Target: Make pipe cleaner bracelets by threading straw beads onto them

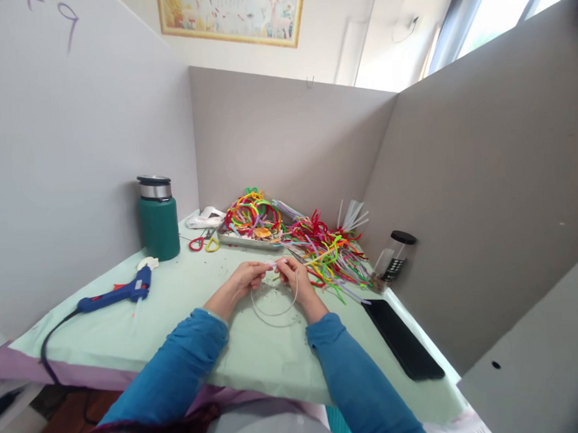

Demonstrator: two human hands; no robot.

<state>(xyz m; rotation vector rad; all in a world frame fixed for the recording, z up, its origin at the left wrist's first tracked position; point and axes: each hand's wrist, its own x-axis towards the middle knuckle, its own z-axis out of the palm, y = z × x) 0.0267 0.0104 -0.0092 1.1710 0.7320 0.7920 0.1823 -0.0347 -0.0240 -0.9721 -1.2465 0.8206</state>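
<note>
Near the middle of the table, my left hand point(244, 282) and my right hand point(295, 279) meet fingertip to fingertip, both pinched. A thin whitish wire loop point(275, 326) hangs down from them in an open ring, its upper part partly hidden by my fingers. Between the fingertips shows a small pale lilac piece point(273, 265), too small to name. Just beyond my right hand lie a pair of red-handled scissors point(316, 280) and loose pipe cleaners point(327, 247) in many colours.
A metal tray point(251, 243) holding coiled pipe cleaners stands at the back, beside yellow-handled scissors point(212, 245). On the left are a green flask point(159, 228) and a blue glue gun point(115, 296) with its cord. A black phone point(403, 340) and clear bottle point(392, 262) sit right.
</note>
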